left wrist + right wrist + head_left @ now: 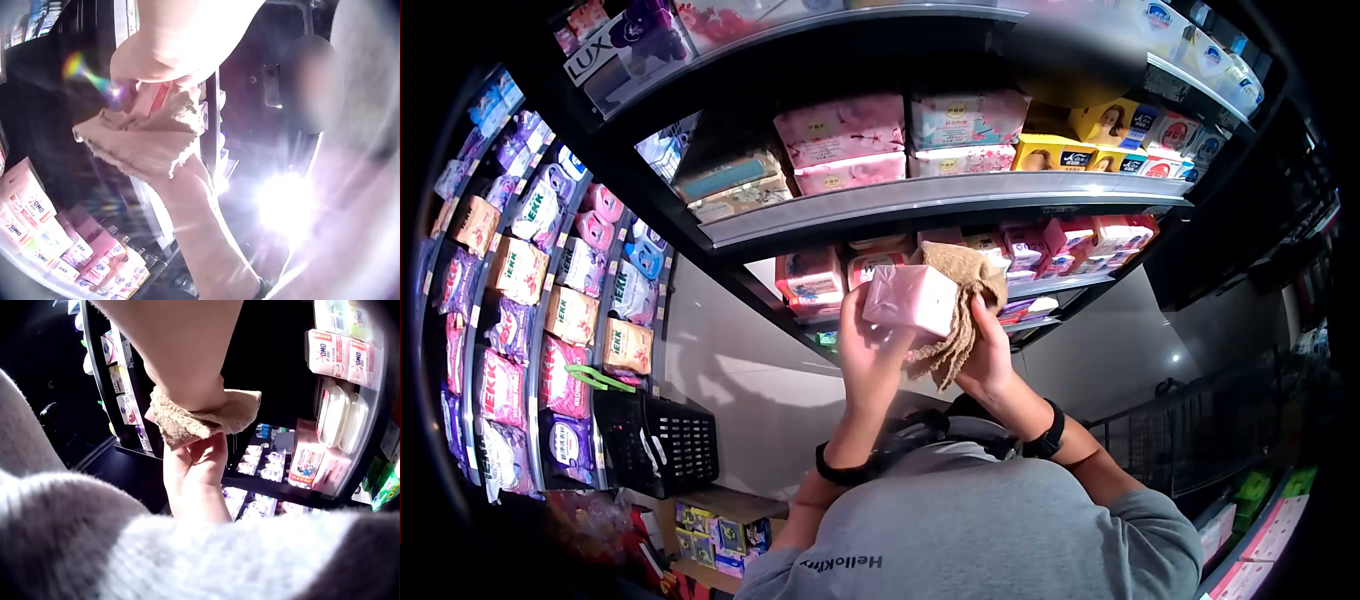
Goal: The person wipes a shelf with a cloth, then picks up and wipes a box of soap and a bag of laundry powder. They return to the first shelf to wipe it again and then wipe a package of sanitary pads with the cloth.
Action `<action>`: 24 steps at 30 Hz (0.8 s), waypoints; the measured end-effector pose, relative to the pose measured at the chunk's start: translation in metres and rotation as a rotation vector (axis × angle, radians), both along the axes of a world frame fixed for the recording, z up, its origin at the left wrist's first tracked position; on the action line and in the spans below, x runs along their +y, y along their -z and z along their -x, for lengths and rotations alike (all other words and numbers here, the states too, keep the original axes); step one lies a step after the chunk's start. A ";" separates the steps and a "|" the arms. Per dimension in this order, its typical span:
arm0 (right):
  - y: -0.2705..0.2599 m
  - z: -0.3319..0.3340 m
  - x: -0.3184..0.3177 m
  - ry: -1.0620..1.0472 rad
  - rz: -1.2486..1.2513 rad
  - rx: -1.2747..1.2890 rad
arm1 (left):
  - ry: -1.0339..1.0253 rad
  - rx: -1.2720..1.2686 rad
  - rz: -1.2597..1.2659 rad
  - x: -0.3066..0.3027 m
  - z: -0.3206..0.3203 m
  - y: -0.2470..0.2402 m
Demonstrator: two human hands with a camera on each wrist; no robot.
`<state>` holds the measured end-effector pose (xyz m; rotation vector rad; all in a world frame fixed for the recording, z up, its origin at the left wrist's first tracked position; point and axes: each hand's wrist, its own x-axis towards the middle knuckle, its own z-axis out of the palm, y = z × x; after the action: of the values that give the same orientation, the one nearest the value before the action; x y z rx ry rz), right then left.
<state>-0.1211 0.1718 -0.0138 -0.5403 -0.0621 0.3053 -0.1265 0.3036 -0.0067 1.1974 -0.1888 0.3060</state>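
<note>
In the head view my left hand (868, 355) holds a pink wrapped package (900, 295), block-shaped with a pale end, its thumb side along the left edge. Close against the package's right side is a tan, coarse-woven cloth (960, 265) with braided cords dangling from it. My right hand (990, 360) grips this cloth, thumb up along its near edge. In the left wrist view the cloth (144, 134) spreads below the package (152, 99) and covers part of the right hand. The right wrist view shows the cloth (200, 419) between both hands, hiding the fingertips of the upper one.
Ahead stands a black shelf unit (940, 200) with a pale front edge, stacked with pink and yellow packs. Another shelf (540, 280) of bagged goods lines the left. A black basket (685, 440) is at lower left, and a dark wire cart (1180, 440) at the right.
</note>
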 end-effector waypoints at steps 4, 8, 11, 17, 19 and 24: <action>0.009 0.001 -0.011 0.278 0.334 -0.214 | 0.225 -0.037 0.092 -0.005 -0.005 0.002; 0.016 0.002 -0.008 0.325 0.349 -0.139 | 0.323 0.044 0.161 -0.019 -0.007 0.006; 0.028 0.005 -0.010 0.231 0.454 -0.255 | 0.141 0.118 0.163 -0.017 -0.017 0.023; 0.018 0.003 -0.013 0.119 0.287 -0.030 | 0.303 0.128 -0.018 -0.006 0.000 0.006; 0.017 -0.001 -0.014 0.132 0.259 0.005 | 0.348 -0.064 -0.157 -0.007 -0.001 0.008; 0.011 -0.004 -0.017 0.042 0.325 0.179 | 0.409 -0.127 -0.237 -0.015 0.004 -0.004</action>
<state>-0.1175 0.1545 -0.0248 -0.8334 0.1749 0.3236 -0.1308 0.2883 -0.0031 1.3401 -0.5843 -0.0004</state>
